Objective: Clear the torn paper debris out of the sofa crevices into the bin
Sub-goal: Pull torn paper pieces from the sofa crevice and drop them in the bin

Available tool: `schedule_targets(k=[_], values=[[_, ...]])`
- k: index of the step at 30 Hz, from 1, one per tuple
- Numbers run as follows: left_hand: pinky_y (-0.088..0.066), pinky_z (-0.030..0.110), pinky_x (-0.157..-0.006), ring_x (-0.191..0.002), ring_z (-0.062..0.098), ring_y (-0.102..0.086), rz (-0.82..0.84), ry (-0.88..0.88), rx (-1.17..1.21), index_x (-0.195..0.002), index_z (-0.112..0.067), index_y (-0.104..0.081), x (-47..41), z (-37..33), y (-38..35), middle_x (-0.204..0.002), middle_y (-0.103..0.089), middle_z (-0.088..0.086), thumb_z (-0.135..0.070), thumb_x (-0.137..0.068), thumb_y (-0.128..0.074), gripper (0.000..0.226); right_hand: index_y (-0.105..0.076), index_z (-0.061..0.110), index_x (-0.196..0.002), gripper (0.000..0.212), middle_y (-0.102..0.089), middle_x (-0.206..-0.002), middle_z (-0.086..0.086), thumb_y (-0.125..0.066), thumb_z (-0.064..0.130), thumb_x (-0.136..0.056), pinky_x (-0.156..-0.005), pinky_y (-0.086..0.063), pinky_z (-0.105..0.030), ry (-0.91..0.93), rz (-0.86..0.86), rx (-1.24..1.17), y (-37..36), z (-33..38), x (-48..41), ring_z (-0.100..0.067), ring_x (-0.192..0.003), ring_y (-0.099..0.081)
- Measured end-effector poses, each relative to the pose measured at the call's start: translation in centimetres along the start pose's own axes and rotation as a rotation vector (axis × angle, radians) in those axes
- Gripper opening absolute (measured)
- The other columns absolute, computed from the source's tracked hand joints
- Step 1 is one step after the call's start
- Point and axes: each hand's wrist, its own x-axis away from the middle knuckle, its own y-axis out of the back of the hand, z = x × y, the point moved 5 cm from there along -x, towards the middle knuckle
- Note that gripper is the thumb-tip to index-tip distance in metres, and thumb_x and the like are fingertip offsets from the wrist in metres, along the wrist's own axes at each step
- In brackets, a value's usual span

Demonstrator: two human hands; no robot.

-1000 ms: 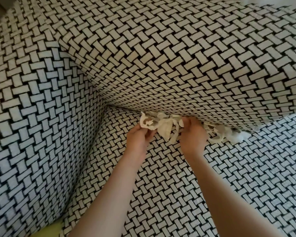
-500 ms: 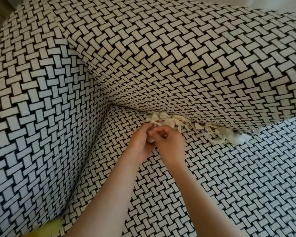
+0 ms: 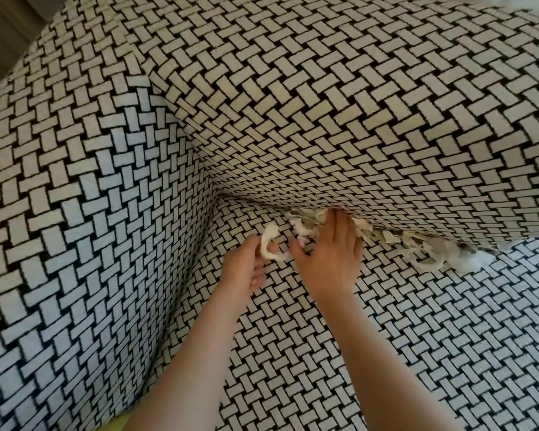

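Torn white paper scraps [image 3: 417, 247] line the crevice between the sofa's back cushion [image 3: 324, 119] and its seat [image 3: 417, 337]. My left hand [image 3: 245, 272] holds a curled strip of torn paper [image 3: 269, 247] just in front of the crevice. My right hand [image 3: 330, 259] lies flat with straight fingers reaching into the crevice, its fingertips among the scraps under the back cushion. More scraps trail off to the right of that hand. No bin is in view.
The sofa's armrest [image 3: 75, 244] rises on the left, meeting back and seat in a corner. All surfaces carry a black-and-white woven pattern. A yellow-green patch [image 3: 119, 423] shows at the bottom edge. A dark strip [image 3: 3, 32] shows at top left.
My hands, close together half a second ago, have parted. The right hand has stretched forward into the crevice with fingers straight. The left hand has drawn back holding a paper strip.
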Motion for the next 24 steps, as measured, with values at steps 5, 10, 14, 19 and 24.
schedule_targets(k=[5, 10, 14, 19, 24], values=[[-0.015, 0.010, -0.029, -0.025, 0.004, -0.018, -0.108, -0.004, -0.020, -0.065, -0.012, -0.055, -0.6, 0.7, 0.8, -0.033, -0.025, -0.010, -0.027, -0.093, -0.045, 0.034, -0.032, -0.005, -0.135, 0.088, -0.036, -0.141, -0.021, -0.043, 0.064, -0.083, -0.109, -0.016, -0.043, -0.184, -0.089, 0.043, -1.6, 1.9, -2.1, -0.033, -0.134, -0.027], [-0.019, 0.011, -0.031, -0.026, 0.006, -0.020, -0.101, 0.025, -0.054, -0.055, -0.016, -0.055, -1.2, 0.7, 0.7, -0.034, -0.027, -0.009, -0.025, -0.091, -0.047, 0.037, -0.025, -0.008, -0.135, 0.085, -0.029, -0.142, -0.026, -0.042, 0.060, -0.086, -0.112, -0.014, -0.045, -0.438, -0.068, 0.059, -2.4, 3.1, -3.8, -0.037, -0.134, -0.024], [-0.021, 0.015, -0.035, -0.023, 0.007, -0.023, -0.143, 0.048, -0.077, -0.055, -0.014, -0.053, -1.8, 0.9, 0.9, -0.030, -0.030, -0.009, -0.028, -0.088, -0.051, 0.036, -0.028, -0.006, -0.133, 0.072, -0.031, -0.142, -0.023, -0.050, 0.045, -0.088, -0.111, -0.012, -0.044, -0.500, -0.145, -0.030, -2.6, 3.1, -4.0, -0.035, -0.133, -0.025], [-0.026, 0.017, -0.041, -0.037, 0.013, -0.031, -0.207, 0.066, -0.062, -0.052, -0.014, -0.052, -2.0, 0.8, 0.9, -0.034, -0.036, -0.006, -0.030, -0.085, -0.054, 0.037, -0.042, -0.002, -0.122, 0.047, -0.044, -0.132, -0.018, -0.052, 0.031, -0.090, -0.105, -0.016, -0.039, -0.500, -0.222, -0.126, -2.4, 2.1, -4.1, -0.031, -0.125, -0.035], [-0.022, 0.014, -0.034, -0.034, 0.012, -0.027, -0.230, 0.095, -0.013, -0.052, -0.013, -0.055, -2.0, 0.7, 0.7, -0.041, -0.037, -0.003, -0.031, -0.084, -0.054, 0.037, -0.048, 0.000, -0.117, 0.037, -0.052, -0.124, -0.016, -0.055, 0.022, -0.088, -0.101, -0.018, -0.037, -0.388, -0.254, -0.219, -2.3, 1.4, -3.9, -0.031, -0.121, -0.041]])
